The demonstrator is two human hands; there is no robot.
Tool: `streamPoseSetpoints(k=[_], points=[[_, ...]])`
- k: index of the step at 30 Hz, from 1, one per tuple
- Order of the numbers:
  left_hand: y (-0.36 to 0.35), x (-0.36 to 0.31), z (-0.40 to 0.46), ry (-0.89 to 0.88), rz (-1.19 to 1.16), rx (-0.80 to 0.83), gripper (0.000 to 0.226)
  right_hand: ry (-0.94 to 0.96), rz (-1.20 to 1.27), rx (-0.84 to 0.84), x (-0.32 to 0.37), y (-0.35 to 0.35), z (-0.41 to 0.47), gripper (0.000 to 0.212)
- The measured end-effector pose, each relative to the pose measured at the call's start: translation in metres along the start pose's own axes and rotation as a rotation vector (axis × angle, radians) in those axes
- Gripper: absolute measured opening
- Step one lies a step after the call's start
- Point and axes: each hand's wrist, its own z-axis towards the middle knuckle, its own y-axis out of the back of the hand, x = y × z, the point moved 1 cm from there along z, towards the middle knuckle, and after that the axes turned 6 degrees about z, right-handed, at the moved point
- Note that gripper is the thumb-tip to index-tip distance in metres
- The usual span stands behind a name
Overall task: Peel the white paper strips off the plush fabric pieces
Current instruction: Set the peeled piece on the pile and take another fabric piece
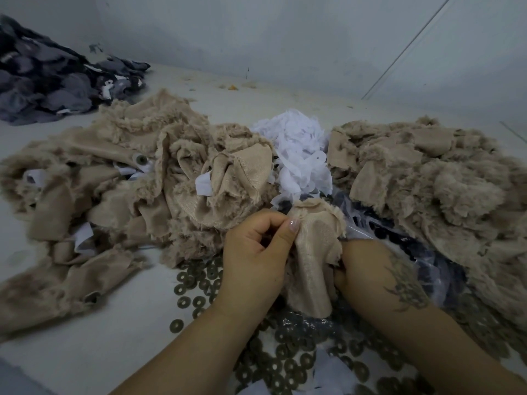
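Dim, flat, cool light, no clear source; shadows soft. Wide-angle bend at edges: thin straight line on pale wall (pixel 407 47) leans. Slight blur throughout, worse at corners; heap of dark grey fabric scraps (pixel 51 81) murky. Faint glare on crumpled clear plastic film (pixel 368 229).

A pale grey-white worktop (pixel 199 81) runs back to a plain wall (pixel 256 29) of much the same colour, dull and a little scuffed where the two meet. On the right a thin dark line (pixel 407 47) slants down across the wall to the surface. Bits of tan fluff and one small yellow scrap (pixel 232 87) lie scattered along the far edge. In the back left corner sits a heap of dark grey cloth pieces (pixel 51 78). The light is dim, cool and even, with soft shadows.
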Motion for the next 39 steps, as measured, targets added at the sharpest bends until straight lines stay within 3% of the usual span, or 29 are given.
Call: streamPoseSetpoints(k=[2, 5, 9, 12, 14, 16, 19, 23, 25, 28, 33, 39], points=[[0.0, 0.0, 0.0, 0.001, 0.006, -0.008, 0.015, -0.14, 0.144, 0.029, -0.002, 0.002, 0.0, 0.039], [0.001, 0.0, 0.0, -0.001, 0.004, -0.012, 0.015, -0.225, 0.561, -0.18, -0.003, 0.011, -0.003, 0.041], [0.002, -0.001, 0.0, 0.02, 0.003, 0.006, 0.015, -0.428, 1.385, -0.024, 0.003, 0.01, -0.001, 0.014], [0.001, -0.001, 0.0, 0.029, -0.005, 0.008, 0.014, -0.502, 1.637, 0.069, 0.006, 0.009, -0.001, 0.029], [0.001, -0.001, 0.0, 0.03, -0.003, 0.012, 0.014, -0.484, 1.616, 0.047, 0.011, 0.009, -0.003, 0.023], [0.001, 0.0, 0.001, 0.041, 0.0, 0.013, 0.015, -0.445, 1.428, -0.013, 0.016, 0.012, -0.004, 0.014], [0.0, -0.001, 0.0, 0.046, -0.001, 0.017, 0.014, -0.379, 0.992, -0.176, 0.017, 0.015, -0.006, 0.03], [-0.001, -0.003, -0.001, 0.019, 0.026, 0.024, 0.013, -0.195, 0.64, -0.313, 0.022, 0.018, -0.009, 0.084], [-0.001, -0.004, -0.002, 0.027, 0.008, 0.034, 0.011, -0.04, 0.548, -0.305, 0.026, 0.019, -0.009, 0.082], [-0.001, -0.003, -0.002, 0.032, 0.0, 0.051, 0.01, -0.018, 0.575, -0.331, 0.028, 0.018, -0.01, 0.064], [-0.003, -0.003, -0.004, -0.006, 0.074, 0.083, 0.008, -0.193, 0.791, -0.304, 0.024, 0.018, -0.008, 0.061], [-0.004, -0.002, -0.003, -0.015, 0.108, 0.081, 0.011, -0.233, 0.886, -0.247, 0.019, 0.015, -0.008, 0.045]])
